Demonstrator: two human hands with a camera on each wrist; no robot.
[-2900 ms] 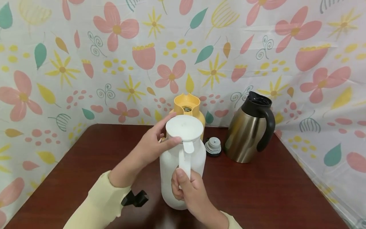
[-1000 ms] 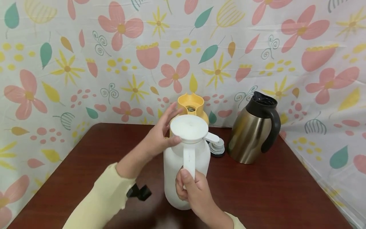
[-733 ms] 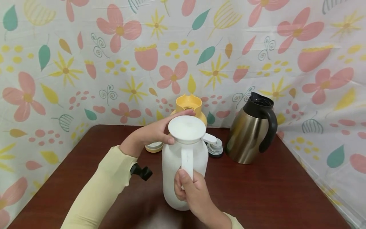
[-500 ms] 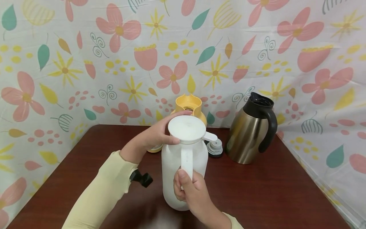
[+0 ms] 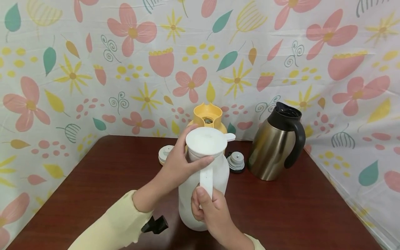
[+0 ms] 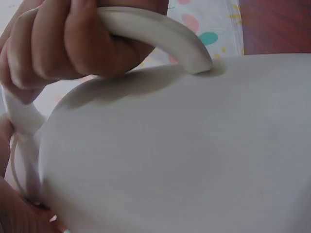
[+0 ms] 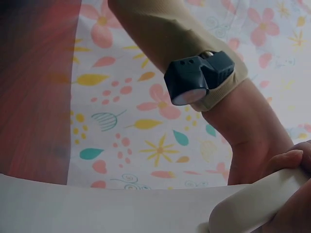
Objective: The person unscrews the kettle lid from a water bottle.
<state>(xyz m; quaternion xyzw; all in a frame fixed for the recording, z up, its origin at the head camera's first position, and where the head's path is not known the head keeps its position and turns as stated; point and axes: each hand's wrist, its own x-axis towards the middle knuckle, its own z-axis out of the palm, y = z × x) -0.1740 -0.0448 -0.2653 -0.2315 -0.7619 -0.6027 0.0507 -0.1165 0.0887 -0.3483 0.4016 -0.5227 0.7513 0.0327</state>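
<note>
A white thermos jug (image 5: 187,198) stands upright at the front middle of the table. My left hand (image 5: 178,166) grips its round white lid (image 5: 206,140), thumb across the front and fingers round the far left side. The lid's small tab (image 5: 231,137) points to the back right. Lower down, my right hand (image 5: 212,211) holds the upright handle (image 5: 206,177), its thumb lying along it. In the left wrist view, curled fingers wrap the handle (image 6: 165,36) beside the smooth body (image 6: 170,145). The right wrist view shows the handle (image 7: 257,204) with the left forearm behind.
Right behind the jug is a yellow thermos (image 5: 198,116) with an open top. A white stopper (image 5: 164,152) lies left of it, a grey stopper on a black base (image 5: 236,161) right. A steel jug (image 5: 267,149) with black handle stands further right. Flowered cloth (image 5: 272,27) hangs behind.
The lid's tab has swung from above the handle round to the right, then to the back right. My left hand shifted back round the lid and regripped it. My right hand stayed on the handle.
</note>
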